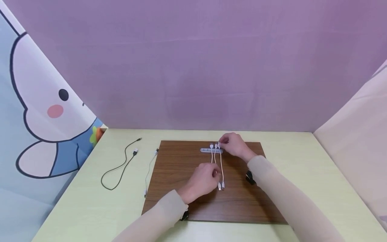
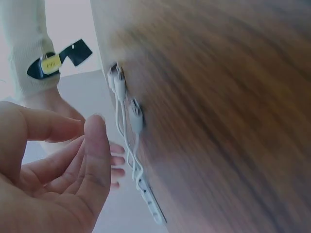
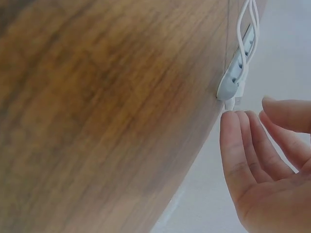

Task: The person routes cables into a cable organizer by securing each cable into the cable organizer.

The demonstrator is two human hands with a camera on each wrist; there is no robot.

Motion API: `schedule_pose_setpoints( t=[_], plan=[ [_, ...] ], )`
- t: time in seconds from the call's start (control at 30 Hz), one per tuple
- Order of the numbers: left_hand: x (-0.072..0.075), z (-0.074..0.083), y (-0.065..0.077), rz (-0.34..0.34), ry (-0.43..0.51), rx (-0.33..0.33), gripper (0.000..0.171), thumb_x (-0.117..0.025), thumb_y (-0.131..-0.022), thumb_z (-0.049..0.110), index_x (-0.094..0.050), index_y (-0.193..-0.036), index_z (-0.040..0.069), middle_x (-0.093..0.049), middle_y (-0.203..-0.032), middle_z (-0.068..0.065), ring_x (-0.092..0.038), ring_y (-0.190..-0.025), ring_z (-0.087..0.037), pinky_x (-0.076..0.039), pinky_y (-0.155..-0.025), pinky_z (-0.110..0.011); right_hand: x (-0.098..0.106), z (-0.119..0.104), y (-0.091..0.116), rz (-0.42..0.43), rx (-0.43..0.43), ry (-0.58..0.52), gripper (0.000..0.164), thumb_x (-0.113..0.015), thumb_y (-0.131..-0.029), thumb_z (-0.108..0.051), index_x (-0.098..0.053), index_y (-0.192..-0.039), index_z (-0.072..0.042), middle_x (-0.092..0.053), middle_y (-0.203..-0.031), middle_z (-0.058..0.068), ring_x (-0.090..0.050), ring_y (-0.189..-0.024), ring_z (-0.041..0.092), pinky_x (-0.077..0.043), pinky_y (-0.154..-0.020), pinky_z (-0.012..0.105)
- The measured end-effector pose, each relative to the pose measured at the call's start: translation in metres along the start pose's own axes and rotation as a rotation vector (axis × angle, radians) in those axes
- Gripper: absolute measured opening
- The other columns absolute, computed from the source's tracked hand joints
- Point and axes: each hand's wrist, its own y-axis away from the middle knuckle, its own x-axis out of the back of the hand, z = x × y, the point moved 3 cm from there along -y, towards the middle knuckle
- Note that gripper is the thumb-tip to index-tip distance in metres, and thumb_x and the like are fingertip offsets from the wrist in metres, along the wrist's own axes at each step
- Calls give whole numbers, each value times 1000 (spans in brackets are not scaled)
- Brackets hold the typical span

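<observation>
A pale blue cable clip strip (image 1: 207, 150) lies near the far edge of a brown wooden board (image 1: 172, 181). White charging cables (image 1: 221, 164) run through its slots, their plugs beyond it and other ends toward the front. In the right wrist view, my right hand (image 3: 272, 160) has its fingertips right at a white plug (image 3: 229, 104) by the strip's end, thumb apart from the fingers. My left hand (image 1: 203, 179) hovers over the board beside the cables' near connectors (image 2: 136, 119). Its thumb and index finger are bent toward each other, with nothing visible between them.
On the pale table (image 1: 90, 211), left of the board, lie a looped black cable (image 1: 121, 166) and a short white cable (image 1: 148, 173) with dark tips. A purple cloth (image 1: 193, 67) hangs behind the table, with a cartoon-printed cloth (image 1: 45, 101) on the left.
</observation>
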Motion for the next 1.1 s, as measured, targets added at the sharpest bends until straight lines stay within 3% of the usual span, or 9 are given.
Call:
schedule_pose_setpoints(
  t=[0.2, 0.47, 0.73, 1.1],
  plan=[
    [10, -11, 3, 22, -4, 6, 16, -61, -94, 2, -73, -105, 1, -66, -84, 0, -56, -61, -6, -48, -56, -22, -1, -4, 11, -33, 16, -16, 13, -66, -96, -7, -72, -107, -1, -71, -98, 9, -65, -89, 23, -55, -80, 39],
    [32, -38, 12, 87, -96, -18, 13, -65, -92, 4, -73, -103, 3, -71, -93, -5, -64, -81, -15, -55, -74, -31, -6, -15, 22, -69, 66, -11, 6, -68, -94, -5, -72, -99, -5, -70, -91, 4, -63, -82, 18, -55, -76, 36],
    [52, -57, 19, 83, -167, 34, 13, -63, -95, 6, -72, -103, 2, -70, -94, -6, -61, -78, -14, -54, -71, -31, -12, -29, 32, -115, 121, 12, 7, -68, -94, -3, -72, -99, -2, -68, -90, 7, -60, -77, 18, -53, -67, 32],
    [78, -79, 18, 158, -224, 74, 15, -64, -95, 7, -72, -106, 2, -70, -99, -7, -63, -84, -17, -55, -76, -36, -23, -54, 43, -130, 230, 81, 9, -71, -93, -5, -73, -101, -3, -65, -88, -1, -58, -77, 13, -52, -67, 28]
  ],
)
